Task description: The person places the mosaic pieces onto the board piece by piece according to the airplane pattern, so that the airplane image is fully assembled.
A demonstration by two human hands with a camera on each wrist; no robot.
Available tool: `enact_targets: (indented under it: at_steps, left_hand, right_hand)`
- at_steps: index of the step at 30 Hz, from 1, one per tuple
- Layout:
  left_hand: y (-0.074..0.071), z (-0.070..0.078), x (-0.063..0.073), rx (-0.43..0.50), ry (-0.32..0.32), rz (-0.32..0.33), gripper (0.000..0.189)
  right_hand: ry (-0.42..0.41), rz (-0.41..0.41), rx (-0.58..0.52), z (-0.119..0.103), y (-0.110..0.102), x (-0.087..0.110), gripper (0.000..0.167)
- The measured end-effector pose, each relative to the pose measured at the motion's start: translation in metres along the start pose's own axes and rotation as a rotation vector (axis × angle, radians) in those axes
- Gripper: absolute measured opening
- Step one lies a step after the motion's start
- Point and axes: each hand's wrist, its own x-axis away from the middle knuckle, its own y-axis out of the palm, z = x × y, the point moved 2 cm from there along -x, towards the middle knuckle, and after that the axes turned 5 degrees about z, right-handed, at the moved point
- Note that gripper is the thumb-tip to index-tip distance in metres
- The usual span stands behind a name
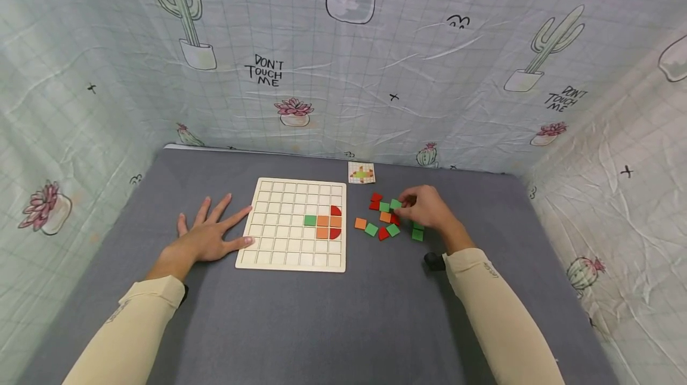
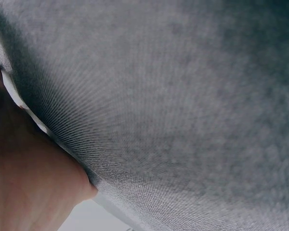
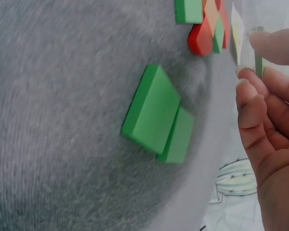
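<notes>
In the head view my left hand (image 1: 206,238) lies with fingers spread, its thumb and a fingertip on the left edge of a pale gridded board (image 1: 290,269). On the board's right side are a green square tile (image 1: 310,220), several orange squares (image 1: 322,233) and two red quarter-round tiles (image 1: 335,211). My right hand (image 3: 279,110) pinches a thin green tile (image 3: 258,60) between thumb and fingers, raised off the cloth. Below it, two green square tiles (image 3: 154,113) lie overlapping. The left wrist view shows only part of the left hand (image 2: 33,178) against grey cloth.
Loose red, green and orange tiles (image 1: 385,217) lie between the board and my right hand. A small printed pattern card (image 1: 361,173) is behind them. Grey cloth (image 1: 300,325) covers the table, and a cactus-print curtain (image 1: 343,63) surrounds it on the back and sides.
</notes>
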Motion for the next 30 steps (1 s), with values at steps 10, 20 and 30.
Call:
enact_targets:
  at_steps: [10,20,30]
  left_hand:
    - [-0.003,0.006,0.003,0.016,-0.004,0.001,0.092]
    - [-0.008,0.012,0.004,-0.015,-0.005,-0.005,0.09]
    - [-0.006,0.008,0.002,0.003,-0.01,-0.003,0.09]
  right_hand:
    - [-0.028,-0.031,-0.012,-0.011,0.006,-0.002,0.022]
    - [-0.055,-0.069,-0.017,-0.024,0.01,-0.004,0.028]
    - [-0.113,-0.102,-0.008,-0.036,0.016,-0.004,0.022]
